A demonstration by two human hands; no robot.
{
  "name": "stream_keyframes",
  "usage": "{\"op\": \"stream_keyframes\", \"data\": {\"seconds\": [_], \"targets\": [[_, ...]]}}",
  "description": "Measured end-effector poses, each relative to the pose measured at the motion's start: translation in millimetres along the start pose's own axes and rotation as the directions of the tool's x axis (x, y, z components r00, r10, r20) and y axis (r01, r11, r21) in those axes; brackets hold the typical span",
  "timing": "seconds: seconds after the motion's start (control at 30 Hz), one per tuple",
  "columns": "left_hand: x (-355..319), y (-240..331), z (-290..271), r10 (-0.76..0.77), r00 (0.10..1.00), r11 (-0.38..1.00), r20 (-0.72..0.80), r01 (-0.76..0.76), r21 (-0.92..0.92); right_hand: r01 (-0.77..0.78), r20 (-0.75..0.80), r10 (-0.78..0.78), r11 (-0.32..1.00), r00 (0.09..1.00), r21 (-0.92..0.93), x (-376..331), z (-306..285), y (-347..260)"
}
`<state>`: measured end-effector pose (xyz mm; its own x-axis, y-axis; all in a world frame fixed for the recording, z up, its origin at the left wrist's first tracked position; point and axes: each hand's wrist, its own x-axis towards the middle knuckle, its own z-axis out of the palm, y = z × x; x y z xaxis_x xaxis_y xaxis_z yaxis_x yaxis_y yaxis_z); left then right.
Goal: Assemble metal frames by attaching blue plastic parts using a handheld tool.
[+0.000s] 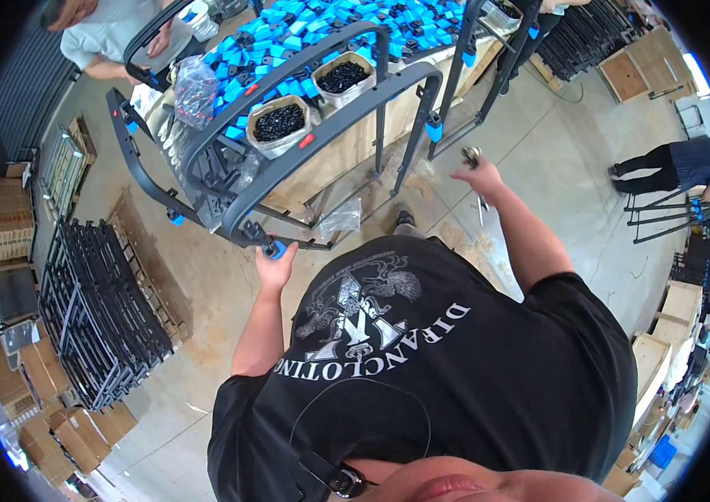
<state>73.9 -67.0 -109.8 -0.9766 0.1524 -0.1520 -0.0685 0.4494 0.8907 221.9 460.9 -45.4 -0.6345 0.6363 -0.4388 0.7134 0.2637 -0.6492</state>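
Observation:
My left hand (274, 269) is closed round a blue end piece (275, 249) at the near lower end of a black curved tubular frame (332, 125). My right hand (480, 177) is out to the right, past the frame. In its fingers is a small dark and brass-coloured metal object (472, 156), whose kind I cannot make out. A thin pale strip (481, 211) shows just below that hand; whether it touches the hand is unclear. Red marks show on the upper bars of the frames.
A wooden crate (355, 138) holds many blue and black plastic parts (288, 38), with two boxes of black pieces (278, 123) on top. A person (121, 42) stands far left; another (681, 167) bends at right. Stacked black frames (100, 314) lie left. Plastic bag (341, 217) on the floor.

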Motion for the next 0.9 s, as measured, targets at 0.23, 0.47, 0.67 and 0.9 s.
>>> {"op": "stream_keyframes", "data": {"seconds": [0.23, 0.47, 0.67, 0.9], "targets": [[-53.2, 124.7, -56.7, 0.277, 0.941, 0.960, 0.194, -0.281, -0.008, 0.368, 0.279, -0.285, 0.876, 0.917, -0.313, 112.3, -21.7, -3.8], [-52.7, 313.6, 9.4, 0.396, 0.904, 0.783, 0.159, -0.424, 0.455, 0.369, 0.619, -0.386, 0.915, 0.684, 0.162, 139.5, -32.9, 16.8], [-36.5, 329.8, 102.5, 0.196, 0.980, 0.601, 0.044, -0.155, 0.784, 0.279, 0.696, -0.431, 0.903, 0.574, 0.328, 157.1, -27.8, 20.5], [-33.5, 320.4, 106.6, 0.351, 0.935, 0.588, 0.047, -0.260, 0.766, 0.611, 0.583, -0.595, 0.766, 0.554, 0.201, 185.0, -9.8, 30.0]]}}
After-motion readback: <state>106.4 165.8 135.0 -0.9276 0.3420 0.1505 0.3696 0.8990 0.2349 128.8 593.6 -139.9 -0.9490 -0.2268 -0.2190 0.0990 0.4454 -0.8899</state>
